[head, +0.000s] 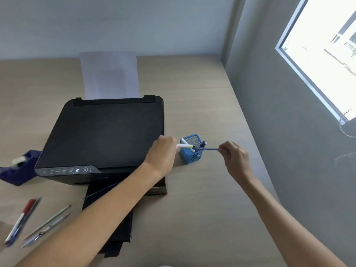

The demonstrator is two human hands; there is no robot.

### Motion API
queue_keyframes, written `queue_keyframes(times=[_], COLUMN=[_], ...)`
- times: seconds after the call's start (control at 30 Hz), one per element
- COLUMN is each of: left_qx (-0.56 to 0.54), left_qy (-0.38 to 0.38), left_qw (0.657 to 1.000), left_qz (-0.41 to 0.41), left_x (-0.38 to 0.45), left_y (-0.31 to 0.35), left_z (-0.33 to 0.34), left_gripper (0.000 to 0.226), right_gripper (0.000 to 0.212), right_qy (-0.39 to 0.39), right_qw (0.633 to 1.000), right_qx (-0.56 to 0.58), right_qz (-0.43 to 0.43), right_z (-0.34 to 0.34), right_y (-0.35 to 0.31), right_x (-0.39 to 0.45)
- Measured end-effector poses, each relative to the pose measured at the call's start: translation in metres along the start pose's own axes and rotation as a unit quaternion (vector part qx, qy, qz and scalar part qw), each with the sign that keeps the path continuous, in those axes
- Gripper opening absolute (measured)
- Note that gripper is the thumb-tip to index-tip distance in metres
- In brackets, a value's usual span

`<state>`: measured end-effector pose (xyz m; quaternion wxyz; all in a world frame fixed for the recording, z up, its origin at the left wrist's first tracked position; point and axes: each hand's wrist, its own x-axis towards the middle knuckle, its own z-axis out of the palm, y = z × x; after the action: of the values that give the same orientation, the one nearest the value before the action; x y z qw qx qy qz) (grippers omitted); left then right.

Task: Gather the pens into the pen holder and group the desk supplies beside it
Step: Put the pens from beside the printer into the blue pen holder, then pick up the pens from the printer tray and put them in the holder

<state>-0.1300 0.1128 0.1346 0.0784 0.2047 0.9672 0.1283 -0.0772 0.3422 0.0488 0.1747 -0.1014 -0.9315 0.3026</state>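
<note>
A blue mesh pen holder (190, 156) stands on the desk just right of the printer, with a dark pen and a white marker inside. My left hand (163, 151) grips a white marker with a yellow-green tip (184, 146), held level over the holder's left rim. My right hand (236, 157) pinches the end of a thin blue pen (207, 148) whose tip points into the holder. Several loose pens (28, 220) lie at the desk's front left. A blue tape dispenser (18, 167) sits at the far left.
A black printer (104, 135) with paper in its rear feed and an extended front tray fills the desk's middle. A blue pen lies on that tray (102, 190). A grey wall with a window borders the desk's right edge.
</note>
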Motion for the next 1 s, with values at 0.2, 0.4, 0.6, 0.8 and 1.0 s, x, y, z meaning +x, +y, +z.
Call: queue_keyframes(times=[0.2,0.4,0.6,0.8,1.0], left_qx=[0.016,0.021,-0.107,-0.235,-0.142], left_qy=[-0.08,-0.102,-0.011,0.069,0.134], left_qw=[0.997,0.994,0.992,0.968,0.969], left_qz=[-0.017,-0.026,0.067,0.064,-0.155], left_x=[0.059,0.074,0.017,-0.123,-0.142], left_y=[0.021,0.018,0.0,-0.104,-0.24], left_z=[0.018,0.048,0.05,0.059,0.084], left_gripper=[0.011,0.022,0.019,0.016,0.012], right_gripper=[0.011,0.017,0.023,0.022,0.019], right_qy=[-0.081,-0.133,-0.046,-0.159,-0.308], right_qw=[0.996,0.991,0.999,0.982,0.926], right_qx=[-0.014,-0.025,-0.003,0.035,0.009], right_qz=[-0.025,0.001,-0.002,-0.097,-0.217], right_z=[0.038,0.055,0.039,0.056,0.12], right_y=[-0.011,-0.016,-0.026,-0.059,-0.124], right_x=[0.025,0.028,-0.016,-0.115,-0.162])
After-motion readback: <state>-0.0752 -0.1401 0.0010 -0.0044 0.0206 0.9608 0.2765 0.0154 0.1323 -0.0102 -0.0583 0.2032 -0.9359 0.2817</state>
